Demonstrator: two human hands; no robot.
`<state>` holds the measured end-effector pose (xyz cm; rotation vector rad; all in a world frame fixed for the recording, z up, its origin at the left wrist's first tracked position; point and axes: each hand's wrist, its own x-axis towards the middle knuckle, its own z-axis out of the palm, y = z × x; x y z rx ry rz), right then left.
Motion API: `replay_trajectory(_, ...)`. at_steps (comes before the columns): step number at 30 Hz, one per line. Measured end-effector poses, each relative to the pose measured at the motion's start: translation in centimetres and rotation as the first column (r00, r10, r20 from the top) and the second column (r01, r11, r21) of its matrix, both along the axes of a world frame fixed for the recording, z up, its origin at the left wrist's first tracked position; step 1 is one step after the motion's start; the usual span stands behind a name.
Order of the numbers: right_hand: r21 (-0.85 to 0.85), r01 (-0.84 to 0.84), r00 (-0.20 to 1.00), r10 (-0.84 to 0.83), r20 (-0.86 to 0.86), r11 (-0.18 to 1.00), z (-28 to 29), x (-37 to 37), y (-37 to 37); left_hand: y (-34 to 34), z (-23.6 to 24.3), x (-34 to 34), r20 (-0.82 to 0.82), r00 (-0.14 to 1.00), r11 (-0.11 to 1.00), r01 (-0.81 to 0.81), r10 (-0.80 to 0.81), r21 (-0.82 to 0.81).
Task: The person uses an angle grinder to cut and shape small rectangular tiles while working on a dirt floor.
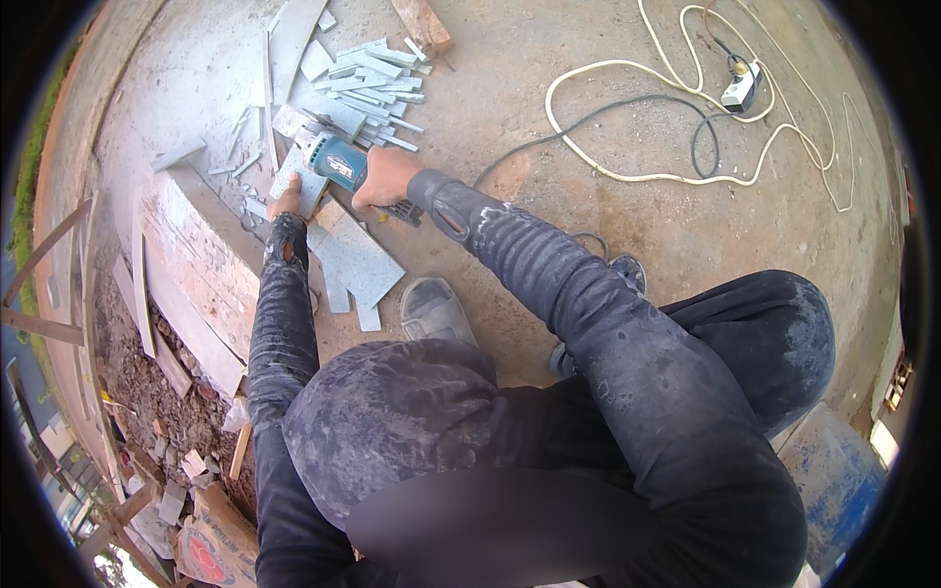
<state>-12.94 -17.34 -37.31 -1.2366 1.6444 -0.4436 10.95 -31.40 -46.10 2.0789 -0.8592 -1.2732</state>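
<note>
My right hand (389, 177) grips the teal body of an angle grinder (336, 162), its head pointing up and left. The grinder head sits over a small grey-blue tile piece (312, 188); dust and the tool hide whether the disc touches it. My left hand (286, 200) holds that tile piece at its near left edge, thumb side uppermost. Just beyond the grinder lies a heap of narrow cut tile strips (380, 83). Larger tile pieces (365, 261) lie overlapping on the ground, between my hands and my foot.
A white extension cord (588, 71) loops at the far right to a socket block (740, 88), with a dark cable (627, 101) trailing toward me. A dusty timber beam (191, 225) runs along the left, beside rubble (147, 392). A wood block (423, 24) lies beyond the strips.
</note>
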Motion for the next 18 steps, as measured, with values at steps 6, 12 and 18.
replay_trajectory(6, 0.02, 0.004, 1.0, -0.004, 0.01, 1.0, -0.4, -0.4, 0.2, 0.4, 0.5, -1.3, 0.069, 0.998, 0.998, -0.014, 0.01, 0.054)
replay_trajectory(12, -0.007, 0.025, 1.0, -0.025, -0.012, 1.0, 0.0, -0.1, 0.6, -0.2, -0.4, 0.2, 0.006, 0.999, 0.999, 0.033, -0.033, 0.009)
replay_trajectory(18, -0.003, 0.013, 1.0, -0.013, -0.019, 1.0, 0.5, -0.5, 1.2, -0.4, -0.8, -0.1, 0.015, 1.0, 0.999, 0.023, -0.023, 0.039)
